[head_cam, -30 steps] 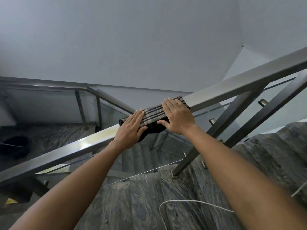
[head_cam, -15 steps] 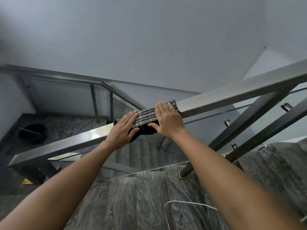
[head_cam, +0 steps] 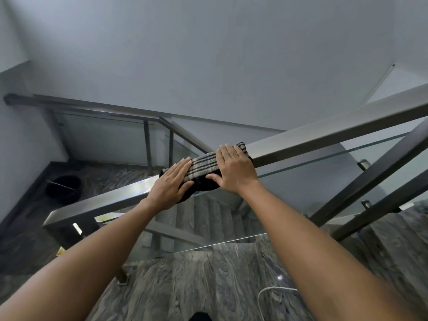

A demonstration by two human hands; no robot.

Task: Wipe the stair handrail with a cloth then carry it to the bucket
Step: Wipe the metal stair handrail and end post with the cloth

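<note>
Item 1: plaid cloth [head_cam: 205, 167], folded, draped over the top of the steel handrail [head_cam: 324, 135]; dark underside hanging off the near edge. Long axis along the rail, rising from lower left to upper right.

Item 2: left hand [head_cam: 170, 185], flat, fingers straight and together, pressing the cloth's lower-left end onto the rail; thumb against the hanging fold.

Item 3: right hand [head_cam: 234, 169], palm down on the cloth's upper-right end, fingers laid over the far edge, thumb tucked beneath at the near side.

Item 4: black bucket [head_cam: 63, 188], far left on the lower landing, well apart from cloth and hands.

Item 5: white cord [head_cam: 268, 291] on the near marble step.

No legible writing or brand.
</note>
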